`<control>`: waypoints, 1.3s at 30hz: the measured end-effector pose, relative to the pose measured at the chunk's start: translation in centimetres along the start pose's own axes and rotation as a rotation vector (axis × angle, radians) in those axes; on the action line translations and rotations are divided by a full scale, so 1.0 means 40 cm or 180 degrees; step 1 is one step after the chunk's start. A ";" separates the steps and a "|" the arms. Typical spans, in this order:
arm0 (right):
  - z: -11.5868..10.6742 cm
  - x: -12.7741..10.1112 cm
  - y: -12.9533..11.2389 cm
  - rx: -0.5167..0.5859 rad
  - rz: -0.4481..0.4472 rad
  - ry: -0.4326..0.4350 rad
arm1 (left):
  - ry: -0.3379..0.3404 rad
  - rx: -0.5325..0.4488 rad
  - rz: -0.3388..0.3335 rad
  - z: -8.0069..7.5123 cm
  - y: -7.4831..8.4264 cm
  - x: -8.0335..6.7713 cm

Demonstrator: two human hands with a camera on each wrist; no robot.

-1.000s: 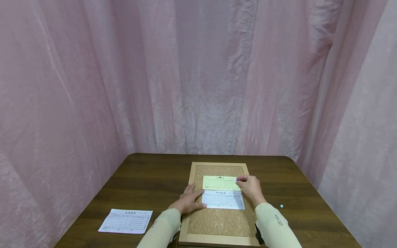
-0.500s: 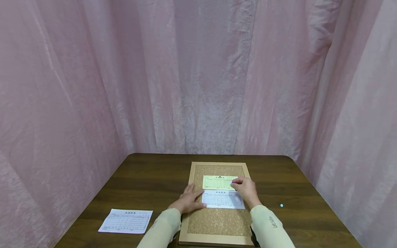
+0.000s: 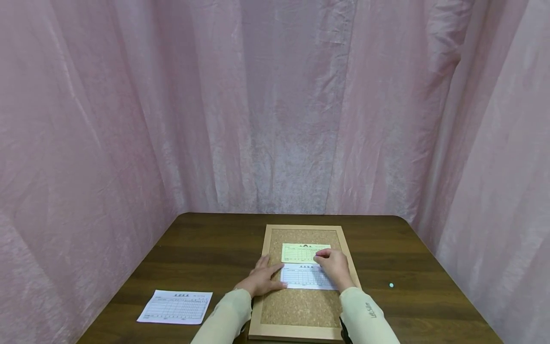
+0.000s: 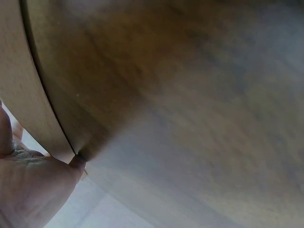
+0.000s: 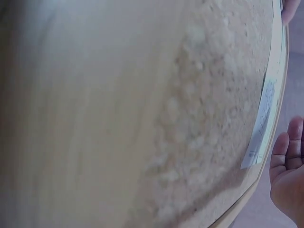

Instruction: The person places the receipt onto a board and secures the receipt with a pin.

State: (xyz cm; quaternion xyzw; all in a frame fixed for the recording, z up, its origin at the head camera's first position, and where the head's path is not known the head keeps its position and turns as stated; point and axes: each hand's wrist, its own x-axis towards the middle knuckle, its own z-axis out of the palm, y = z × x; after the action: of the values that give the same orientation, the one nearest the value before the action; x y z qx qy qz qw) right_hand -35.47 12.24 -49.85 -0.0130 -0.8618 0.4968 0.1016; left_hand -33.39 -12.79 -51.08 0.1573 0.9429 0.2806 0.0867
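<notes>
Paper slips (image 3: 306, 276), thin, gridded, lie flat on grainy cork board (image 3: 301, 308).

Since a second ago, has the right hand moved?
Yes. The right hand has slid left and a little nearer the person across the cork board, from the yellow form's right end to the upper right of the white form.

Both forearms reach forward from the bottom edge, pale yellow sleeves down to the wrists. Left hand (image 3: 261, 279): flat, palm down, fingers straight and together, pointing forward and right. Right hand (image 3: 331, 266): knuckles up, fingers curled under, fingertips bunched at the front left as if pinching; can't tell what's in them. Hands near each other, not touching.
</notes>
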 end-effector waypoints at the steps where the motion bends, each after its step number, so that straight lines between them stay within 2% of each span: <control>1: 0.002 -0.001 0.000 0.0005 0.0007 -0.0010 | -0.0004 -0.0003 -0.0010 0.000 0.000 -0.001; 16: 0.038 -0.004 0.001 0.0019 -0.0071 -0.0122 | 0.0019 -0.0004 -0.0054 0.003 -0.001 -0.006; 26: 0.041 -0.008 -0.004 -0.0010 -0.0029 -0.0220 | 0.0052 0.0037 -0.0030 0.005 -0.006 -0.002; 39: 0.026 0.024 -0.018 -0.0014 -0.0044 -0.0584 | 0.0033 0.0066 0.0013 -0.004 0.006 -0.005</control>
State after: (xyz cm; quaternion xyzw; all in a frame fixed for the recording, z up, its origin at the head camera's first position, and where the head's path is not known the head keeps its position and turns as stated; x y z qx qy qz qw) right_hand -36.55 11.12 -49.59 0.0383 -0.8687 0.4932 0.0256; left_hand -33.18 -12.76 -50.79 0.1586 0.9458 0.2718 0.0795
